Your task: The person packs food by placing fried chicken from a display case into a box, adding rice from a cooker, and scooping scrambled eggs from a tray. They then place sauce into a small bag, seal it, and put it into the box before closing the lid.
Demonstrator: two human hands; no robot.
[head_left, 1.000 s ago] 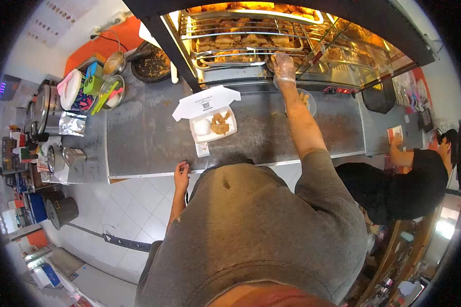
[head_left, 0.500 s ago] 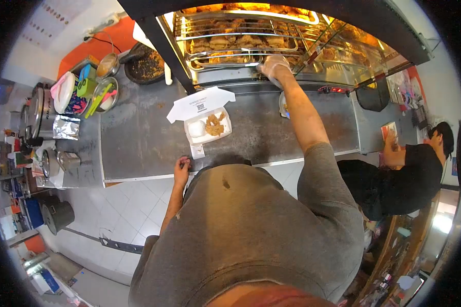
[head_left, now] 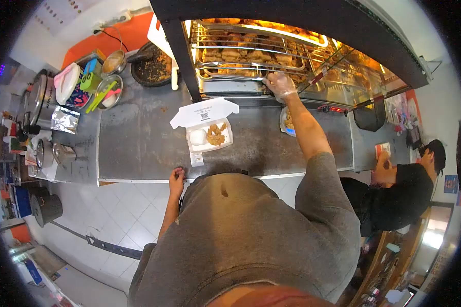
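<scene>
My right hand (head_left: 279, 86), in a clear plastic glove, reaches into the lit warming cabinet (head_left: 187, 61). Its fingers are curled at the front of the lower rack, beside a metal tray (head_left: 230, 77) of fried pieces; whatever they grip is hidden. Near the counter's front edge is my left hand (head_left: 176, 176), bare and empty, its fingers loosely bent and slightly apart. Just beyond it an open white takeaway box (head_left: 224, 146) holds a white rounded mound (head_left: 197, 136), which looks like rice, and fried brown pieces (head_left: 216, 135). The box lid stands raised at the back.
Under my right forearm sits a small container (head_left: 287, 123) with food. A dark bowl of crumbs (head_left: 151, 66), a metal bowl with green-handled utensils (head_left: 107, 92) and a foil packet (head_left: 65, 120) are on the left. A co-worker (head_left: 407, 192) stands at the right.
The view has tilted, so the counter and cabinet sit lower in the picture. My right hand stays at the lower rack, its fingers turned slightly; my left hand remains by the counter edge.
</scene>
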